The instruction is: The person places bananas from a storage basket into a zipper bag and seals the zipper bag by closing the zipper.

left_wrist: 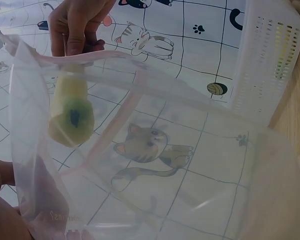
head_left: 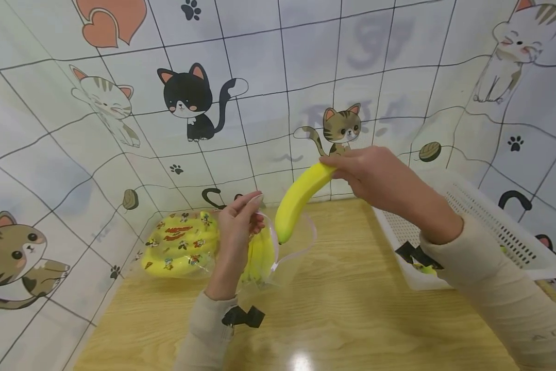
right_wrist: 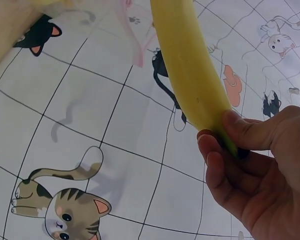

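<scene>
My right hand (head_left: 382, 183) pinches a single yellow banana (head_left: 301, 201) by one end, thumb on one side and fingers on the other. The banana hangs tilted, its lower tip at the mouth of a clear plastic zip bag (left_wrist: 205, 165) with a pink edge. In the left wrist view that tip shows through the film. My left hand (head_left: 233, 232) holds the bag's edge between thumb and fingers, keeping the mouth apart. Several more bananas (head_left: 261, 255) lie right behind the left hand, partly covered by it and overlapped by the bag.
To the left, a yellow package (head_left: 178, 242) with cartoon prints lies in clear wrap against the wall. A white perforated basket (head_left: 488, 208) stands at the right, partly hidden by my right arm, with something yellow-green inside. The wooden table (head_left: 338, 314) meets a cat-printed wall covering.
</scene>
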{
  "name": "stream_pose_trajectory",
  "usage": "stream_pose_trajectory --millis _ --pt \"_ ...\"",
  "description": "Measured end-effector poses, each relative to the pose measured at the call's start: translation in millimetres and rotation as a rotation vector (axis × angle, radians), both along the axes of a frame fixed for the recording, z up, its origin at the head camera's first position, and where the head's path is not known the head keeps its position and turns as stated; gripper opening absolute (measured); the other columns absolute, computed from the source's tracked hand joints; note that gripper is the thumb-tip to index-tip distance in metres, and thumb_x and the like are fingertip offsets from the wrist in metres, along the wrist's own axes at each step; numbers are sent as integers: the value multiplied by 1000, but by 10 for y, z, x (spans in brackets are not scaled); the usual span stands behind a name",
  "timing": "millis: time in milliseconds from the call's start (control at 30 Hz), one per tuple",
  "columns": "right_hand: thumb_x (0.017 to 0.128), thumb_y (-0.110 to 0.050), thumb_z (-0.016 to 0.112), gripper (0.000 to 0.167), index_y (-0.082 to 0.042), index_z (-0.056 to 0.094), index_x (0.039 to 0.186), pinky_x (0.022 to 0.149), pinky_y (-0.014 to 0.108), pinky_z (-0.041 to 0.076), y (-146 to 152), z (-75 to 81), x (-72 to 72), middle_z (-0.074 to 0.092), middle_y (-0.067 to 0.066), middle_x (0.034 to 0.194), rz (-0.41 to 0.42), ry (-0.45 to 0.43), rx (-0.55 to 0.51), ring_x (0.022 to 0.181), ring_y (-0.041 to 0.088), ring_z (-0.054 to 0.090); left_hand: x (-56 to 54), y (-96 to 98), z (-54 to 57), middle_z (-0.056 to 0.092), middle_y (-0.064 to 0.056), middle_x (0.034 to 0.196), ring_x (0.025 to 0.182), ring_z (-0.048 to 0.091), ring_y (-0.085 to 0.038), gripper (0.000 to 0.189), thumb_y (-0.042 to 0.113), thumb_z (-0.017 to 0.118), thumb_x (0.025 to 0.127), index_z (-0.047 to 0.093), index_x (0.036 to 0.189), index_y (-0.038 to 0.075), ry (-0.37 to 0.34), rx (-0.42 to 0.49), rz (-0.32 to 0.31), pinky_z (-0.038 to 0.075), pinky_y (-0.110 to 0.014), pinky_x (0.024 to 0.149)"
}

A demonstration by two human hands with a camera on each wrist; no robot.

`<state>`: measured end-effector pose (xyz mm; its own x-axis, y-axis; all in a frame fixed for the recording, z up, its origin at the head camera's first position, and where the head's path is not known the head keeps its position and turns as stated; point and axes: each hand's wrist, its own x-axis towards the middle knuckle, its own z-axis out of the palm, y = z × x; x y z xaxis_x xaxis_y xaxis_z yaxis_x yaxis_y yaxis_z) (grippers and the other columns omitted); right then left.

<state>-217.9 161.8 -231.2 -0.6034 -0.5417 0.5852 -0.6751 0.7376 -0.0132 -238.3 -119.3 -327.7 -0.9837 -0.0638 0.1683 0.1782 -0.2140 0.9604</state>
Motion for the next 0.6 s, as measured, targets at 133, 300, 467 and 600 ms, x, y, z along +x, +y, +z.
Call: stream_pose_trajectory --millis 133,300,467,600 --pt "94 -2 71 37 -7 71 131 76 40 60 -88 -106 14 77 12 118 9 -2 -45 97 30 76 -16 4 -5 62 2 67 56 56 -8 23 13 65 100 73 120 5 -4 -6 6 44 -17 51" --pt "93 -2 73 37 -7 72 129 79 44 61 -173 -207 32 77 13 117 10 21 -93 98 32 76 -16 9 6 62 2 67 57 56 -8 24 14 66 100 73 120 6 -4 -17 5 45 -17 51" --pt "90 -3 77 34 -3 74 124 74 38 60 -275 -322 70 78 13 114 10 58 -176 91 26 76 -13 16 9 63 2 67 56 57 -8 25 15 66 100 73 122 5 -11 -18 -3 45 -17 51" --pt "88 -3 79 32 -1 75 119 64 31 52 -360 -428 116 79 12 109 16 83 -241 76 19 70 -11 20 0 63 2 67 57 57 -8 25 14 66 99 73 122 5 -15 -20 -2 45 -17 51"
